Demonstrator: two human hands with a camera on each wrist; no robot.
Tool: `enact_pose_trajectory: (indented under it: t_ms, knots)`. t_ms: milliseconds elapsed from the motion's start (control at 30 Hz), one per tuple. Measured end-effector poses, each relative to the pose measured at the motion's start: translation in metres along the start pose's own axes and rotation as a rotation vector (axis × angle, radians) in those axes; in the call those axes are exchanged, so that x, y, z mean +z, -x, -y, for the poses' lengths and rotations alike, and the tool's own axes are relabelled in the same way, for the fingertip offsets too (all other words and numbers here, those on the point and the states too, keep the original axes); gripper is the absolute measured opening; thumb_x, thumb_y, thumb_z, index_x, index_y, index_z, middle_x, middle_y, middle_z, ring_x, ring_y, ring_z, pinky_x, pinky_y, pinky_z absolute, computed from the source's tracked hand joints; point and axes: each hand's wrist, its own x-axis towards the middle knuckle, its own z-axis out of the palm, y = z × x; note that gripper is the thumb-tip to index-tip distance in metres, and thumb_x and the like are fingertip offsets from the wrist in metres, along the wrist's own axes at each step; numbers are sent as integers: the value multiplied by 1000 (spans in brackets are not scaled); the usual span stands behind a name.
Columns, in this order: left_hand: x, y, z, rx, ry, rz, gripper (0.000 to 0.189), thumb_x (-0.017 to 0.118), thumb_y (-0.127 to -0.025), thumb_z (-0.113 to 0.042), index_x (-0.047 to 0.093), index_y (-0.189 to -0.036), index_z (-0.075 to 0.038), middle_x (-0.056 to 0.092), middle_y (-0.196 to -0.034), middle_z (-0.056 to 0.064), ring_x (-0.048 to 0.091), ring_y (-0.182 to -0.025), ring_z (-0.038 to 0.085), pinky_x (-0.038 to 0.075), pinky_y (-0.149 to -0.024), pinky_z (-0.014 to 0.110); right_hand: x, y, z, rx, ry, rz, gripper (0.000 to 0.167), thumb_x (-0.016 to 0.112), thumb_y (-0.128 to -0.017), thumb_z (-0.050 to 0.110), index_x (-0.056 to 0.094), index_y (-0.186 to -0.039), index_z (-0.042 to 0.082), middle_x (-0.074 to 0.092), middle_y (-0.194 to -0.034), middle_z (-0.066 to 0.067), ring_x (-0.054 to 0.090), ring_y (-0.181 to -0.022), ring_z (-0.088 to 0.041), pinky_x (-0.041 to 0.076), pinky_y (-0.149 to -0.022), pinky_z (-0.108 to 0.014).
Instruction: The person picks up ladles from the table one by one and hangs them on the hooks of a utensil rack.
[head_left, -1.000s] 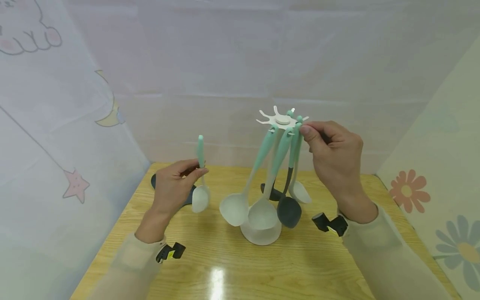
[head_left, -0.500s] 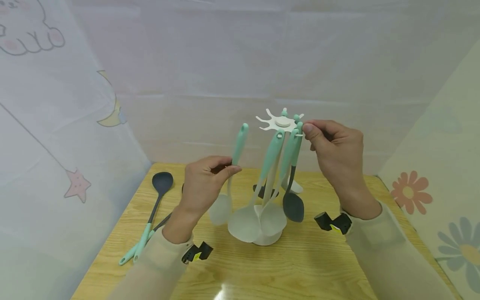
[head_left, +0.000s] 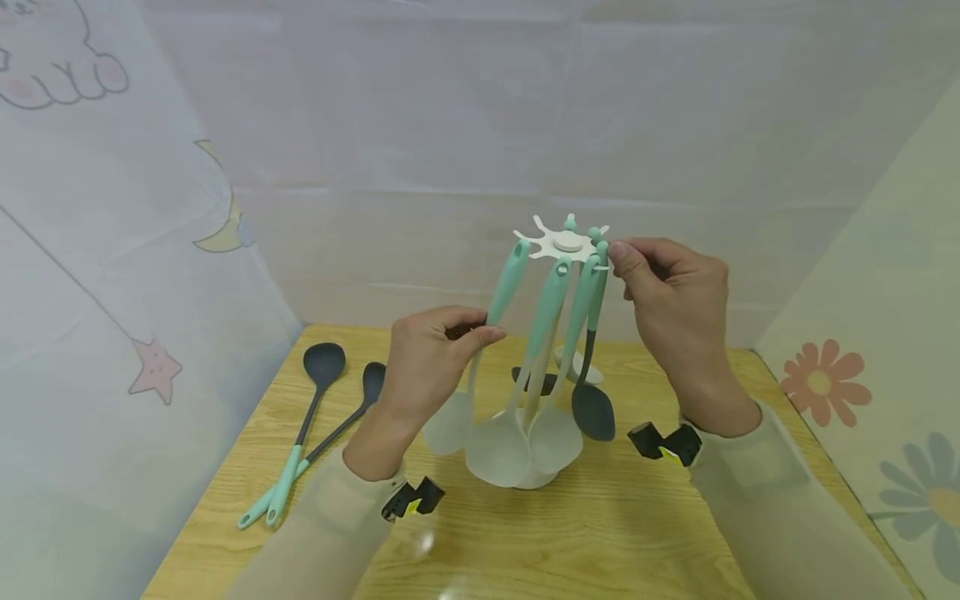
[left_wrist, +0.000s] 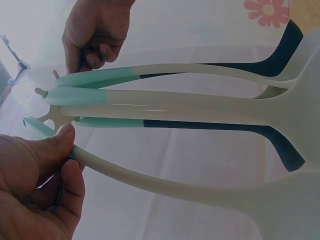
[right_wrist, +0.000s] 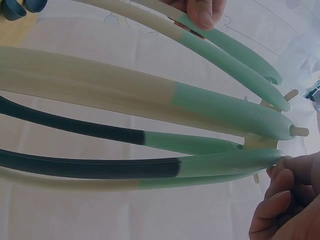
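Observation:
My left hand (head_left: 442,354) pinches a white spoon (head_left: 448,423) by its mint-green handle, between thumb and fingers. The handle's holed end is beside an arm of the white utensil rack (head_left: 567,241); I cannot tell whether it is on the hook. With thumb and index finger, my right hand (head_left: 671,304) pinches the rack's right edge, at the top of a hanging dark-headed utensil (head_left: 593,412). Two white ladles (head_left: 498,450) hang at the rack's front. In the right wrist view, the right fingertips touch a green handle end (right_wrist: 265,157) at its hook.
Two dark utensils with green handles, a ladle (head_left: 325,364) and a spoon (head_left: 373,382), lie crossed on the wooden table (head_left: 637,533) at left. Another dark head (head_left: 536,381) and a white one (head_left: 581,367) hang behind the rack. Patterned cloth walls surround the table.
My left hand has carried the white spoon rightward and up to the rack, uncovering the utensils on the table. The rack has turned slightly, its front utensils shifting right. My right hand stays near its rim.

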Motion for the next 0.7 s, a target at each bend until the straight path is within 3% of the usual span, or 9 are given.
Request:
enact_pose_trajectory:
  t_ms: [400,700]
  knots:
    - [11,-3,1,-34,12,26,19,87,-88,-26,86,-102,-14,82,-92,-1,75,-80,10,61,-69,29,1,1,2,0,-8,8,22,72,-103,18,82,-105,-1,67,-78,24,57,-62,-4,52,-67,-17]
    - [23,-5,8,-42,81,31,17,87,-88,-25,86,-99,-13,82,-91,-2,74,-78,8,61,-69,28,0,1,3,-1,-4,8,21,72,-103,17,82,-105,-1,68,-78,22,62,-66,-5,53,-68,-15]
